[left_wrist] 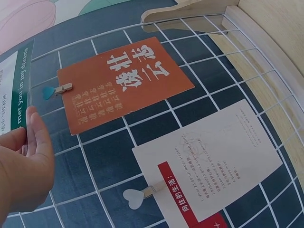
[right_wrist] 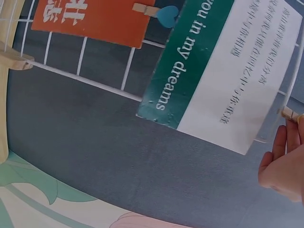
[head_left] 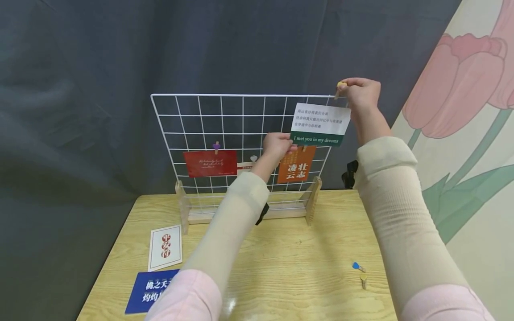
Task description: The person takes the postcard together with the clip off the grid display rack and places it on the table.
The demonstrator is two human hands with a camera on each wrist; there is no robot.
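My left hand (head_left: 276, 146) pinches a white and green card (head_left: 320, 121) by its lower left corner, in front of the white wire grid (head_left: 242, 105). At the grid's top right corner my right hand (head_left: 364, 93) pinches a small wooden clothespin with a yellow top (head_left: 341, 84), next to the card's upper right corner. In the right wrist view the clothespin (right_wrist: 288, 114) is at the wire, apart from the card. Just below hangs an orange card (left_wrist: 126, 85), held by a clothespin with a blue heart (left_wrist: 49, 92).
A red card (head_left: 210, 163) with a purple clothespin (head_left: 216, 146) and a white card (left_wrist: 209, 156) also hang on the grid. White (head_left: 165, 247) and blue cards (head_left: 148, 285) lie at the table's left. Blue (head_left: 358, 266) and yellow clothespins (head_left: 363, 281) lie at right.
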